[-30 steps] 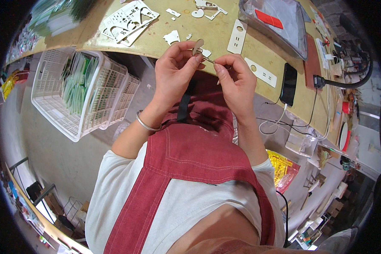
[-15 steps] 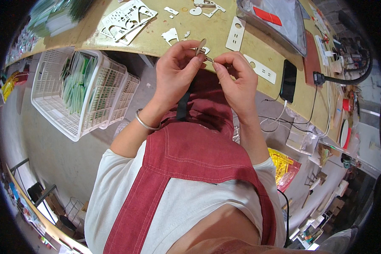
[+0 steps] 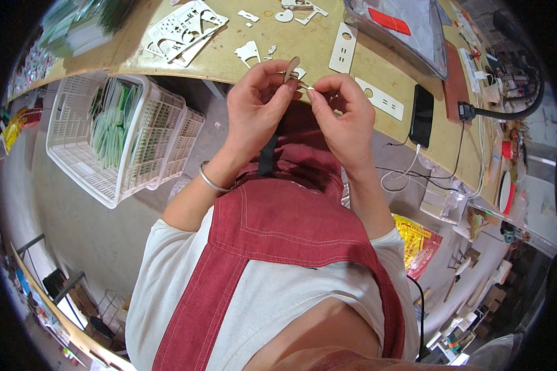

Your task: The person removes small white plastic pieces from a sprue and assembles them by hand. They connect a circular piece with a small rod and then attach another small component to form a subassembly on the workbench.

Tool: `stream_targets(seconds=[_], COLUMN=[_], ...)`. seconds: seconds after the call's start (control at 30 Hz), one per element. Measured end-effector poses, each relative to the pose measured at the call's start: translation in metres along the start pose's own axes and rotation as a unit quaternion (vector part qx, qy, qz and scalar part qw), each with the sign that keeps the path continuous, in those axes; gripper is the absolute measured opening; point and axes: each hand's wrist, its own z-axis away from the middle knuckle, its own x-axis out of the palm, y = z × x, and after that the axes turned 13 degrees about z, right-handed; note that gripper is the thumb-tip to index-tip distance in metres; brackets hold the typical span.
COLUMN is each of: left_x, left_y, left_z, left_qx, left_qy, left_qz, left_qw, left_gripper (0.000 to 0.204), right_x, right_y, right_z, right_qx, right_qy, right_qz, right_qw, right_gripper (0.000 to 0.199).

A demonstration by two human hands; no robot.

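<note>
My left hand (image 3: 257, 105) is closed, pinching a small round disc piece (image 3: 293, 68) that stands on edge between thumb and fingers. A thin stick-like part runs from the disc toward the right. At its other end, the thumb and forefinger of my right hand (image 3: 345, 114) press together on a small pale piece (image 3: 307, 87). Both hands meet just off the table's near edge, above my lap. On the table (image 3: 198, 65) beyond them lie a loose white cut-out piece (image 3: 249, 54) and, further left, white sheets with cut-out shapes (image 3: 185, 31).
Two slotted white strips (image 3: 343, 48) lie right of my hands, near a black phone (image 3: 421, 114) with a cable. A clear tray (image 3: 436, 55) holding a red packet stands behind. White plastic baskets (image 3: 143, 148) filled with green-and-white sheets sit left below the table edge.
Both hands stay nearly in place. My right fingertips have shifted slightly left, and the disc in my left hand has tilted a little.
</note>
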Motion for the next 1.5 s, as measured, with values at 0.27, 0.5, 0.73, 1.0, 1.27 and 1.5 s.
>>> stream_targets(seconds=[0.27,0.5,0.73,1.0,1.27,1.5], left_x=[0.0,0.004,0.003,0.004,0.007,0.007], left_y=[0.001,0.003,0.006,0.006,0.006,0.004], left_z=[0.001,0.003,0.002,0.003,0.01,0.011], left_qx=[-0.003,0.044,0.025,-0.007,0.006,-0.032], left_qy=[-0.004,-0.013,-0.034,-0.029,-0.035,-0.022], left_qz=[0.016,-0.013,-0.002,0.045,0.0,0.01], left_qw=[1.0,0.999,0.999,0.999,0.999,0.999], left_gripper=[0.028,0.026,0.028,0.032,0.031,0.031], right_x=[0.0,-0.002,-0.006,-0.011,-0.005,-0.004], right_y=[0.0,-0.003,-0.004,0.0,0.005,0.015], right_z=[0.0,0.0,0.001,0.006,0.01,0.012], right_qx=[0.018,0.02,0.052,0.081,0.06,0.104], right_qy=[-0.001,-0.002,-0.034,-0.053,-0.025,-0.03], right_qz=[-0.024,-0.025,-0.049,-0.171,-0.104,-0.142], right_qw=[1.0,0.999,0.997,0.98,0.992,0.984], right_gripper=[0.009,0.009,0.012,0.016,0.013,0.016])
